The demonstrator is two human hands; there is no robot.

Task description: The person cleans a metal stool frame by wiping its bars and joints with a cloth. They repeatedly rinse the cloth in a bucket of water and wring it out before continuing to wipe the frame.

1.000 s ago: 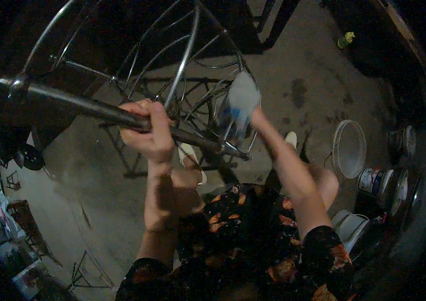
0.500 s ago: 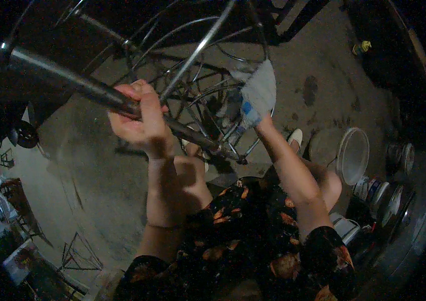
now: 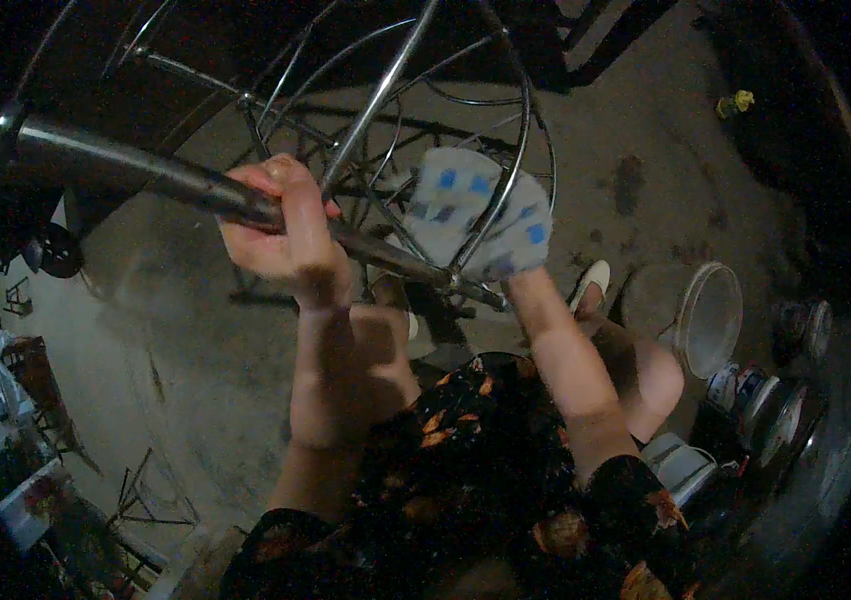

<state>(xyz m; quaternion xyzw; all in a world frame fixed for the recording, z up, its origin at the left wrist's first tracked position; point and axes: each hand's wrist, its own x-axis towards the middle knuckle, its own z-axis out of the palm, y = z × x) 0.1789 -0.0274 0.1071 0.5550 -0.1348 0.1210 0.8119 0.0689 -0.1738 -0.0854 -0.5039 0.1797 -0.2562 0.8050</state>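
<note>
My left hand (image 3: 285,230) is closed around a thick dark metal tube (image 3: 125,150) that slants from the upper left down to the middle. Thin shiny curved rods join this tube and form an open metal frame (image 3: 385,90). A whitish cloth with blue patches (image 3: 465,180) covers my right hand (image 3: 515,262) nearly to the wrist, hiding its fingers. The cloth lies against the curved rods near the tube's lower end, and one rod passes in front of it. Its left edge is blurred.
A pale round bucket (image 3: 713,320) stands at the right, with several round containers (image 3: 775,405) behind it. On the floor at upper right lies a small yellow object (image 3: 735,103). Thin metal racks (image 3: 150,505) stand at the lower left. My shoe (image 3: 593,287) is below the frame.
The cloth over my right hand has come down and a little left along the curved rods, its blue patches now showing broadly. The frame has turned slightly; my left hand keeps its grip.
</note>
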